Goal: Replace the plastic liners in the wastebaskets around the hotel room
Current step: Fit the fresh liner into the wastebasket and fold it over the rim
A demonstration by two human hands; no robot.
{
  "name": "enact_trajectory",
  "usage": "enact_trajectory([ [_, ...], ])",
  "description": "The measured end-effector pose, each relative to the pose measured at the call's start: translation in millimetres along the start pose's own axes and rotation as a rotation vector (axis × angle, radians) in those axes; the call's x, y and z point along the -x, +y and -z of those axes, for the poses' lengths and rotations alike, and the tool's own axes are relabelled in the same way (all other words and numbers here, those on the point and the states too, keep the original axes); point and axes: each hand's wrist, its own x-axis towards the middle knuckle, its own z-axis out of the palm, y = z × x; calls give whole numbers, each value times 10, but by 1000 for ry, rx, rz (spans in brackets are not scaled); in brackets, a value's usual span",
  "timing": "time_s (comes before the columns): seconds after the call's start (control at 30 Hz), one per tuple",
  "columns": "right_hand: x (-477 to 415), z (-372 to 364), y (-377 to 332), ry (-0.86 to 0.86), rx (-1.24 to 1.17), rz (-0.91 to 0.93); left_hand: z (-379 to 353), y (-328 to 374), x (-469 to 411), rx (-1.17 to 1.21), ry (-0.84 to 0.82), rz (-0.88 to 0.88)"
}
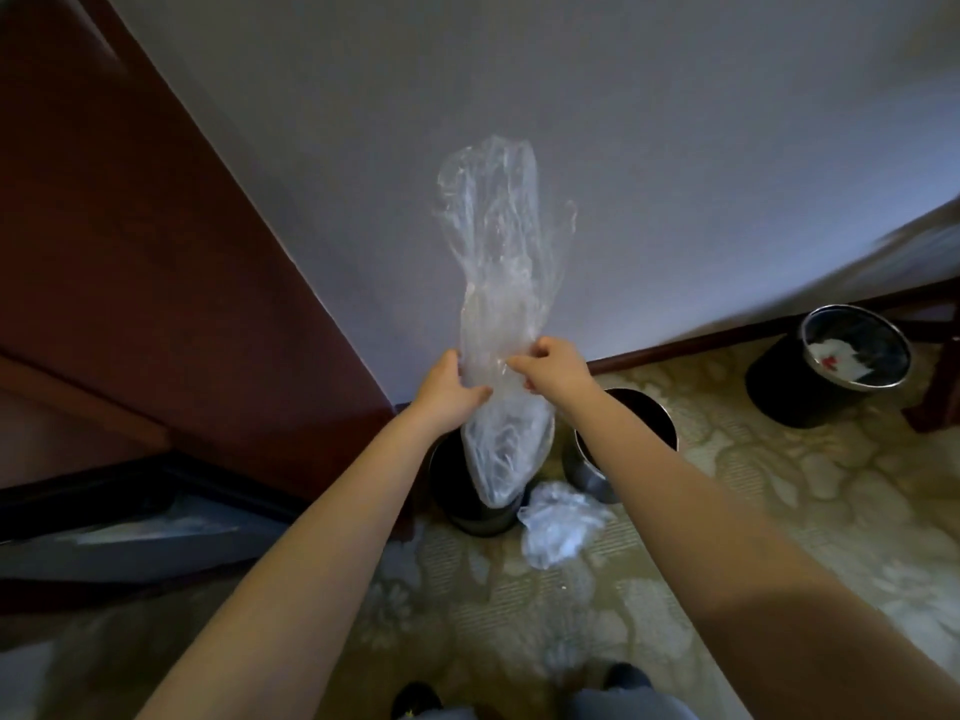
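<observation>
Both hands are raised in front of a pale wall (675, 148) and grip a clear plastic liner (498, 252). The left hand (447, 387) curls round its left side and the right hand (550, 366) pinches its right side, the two nearly level and close together. The liner stands up above the hands in a loose, crinkled column, and its lower end hangs down below them. That hanging end covers much of a dark wastebasket (449, 480) standing on the patterned carpet (779, 511) at the foot of the wall, so its mouth cannot be seen. Just to the right, a second wastebasket (589, 470) with a shiny metal side is partly hidden behind the right forearm; its dark inside shows. A crumpled wad of clear plastic (558, 527) lies on the carpet in front of the two, touching or nearly touching both. Well apart to the right, a third wastebasket (831, 371) leans with its mouth toward the camera and holds white rubbish with a red spot. A dark wooden panel (130, 252) fills the left side, and a dark baseboard (727, 335) runs along the wall. The tips of dark shoes (415, 698) show at the bottom edge.
</observation>
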Motion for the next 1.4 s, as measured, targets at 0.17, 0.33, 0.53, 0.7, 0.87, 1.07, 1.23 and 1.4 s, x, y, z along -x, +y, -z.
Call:
enact_trajectory([
  [0.17, -654, -561, 859, -2, -135, -24, -459, -940, -579, 127, 54, 82],
  [0.33, -1257, -1087, 1710, -33, -203, -37, -925, -1856, -1185, 63, 131, 43],
  [0.53, -1788, -1601, 2487, -49, -259, -5, -1369, -2691, -1700, 24, 185, -21],
  [0.7, -2006, -1785, 2944, -62, -233, 40, -1694, -3172, -1999, 16, 227, -56],
  [0.87, -2102, -1861, 3276, -60, -139, 112, -1972, -3461, -2109, 36, 250, -66],
  [1.07, -2151, -1840, 3559, -10, 184, 222, -2124, -3748, -2100, 58, 302, -82],
  [1.23, -2193, -1774, 3580, 15, 245, 301, -2045, -3914, -2138, 121, 360, -100],
  [1.4, -2201, -1786, 3515, -9, 337, 369, -2008, -3824, -2104, 427, 212, -45],
])
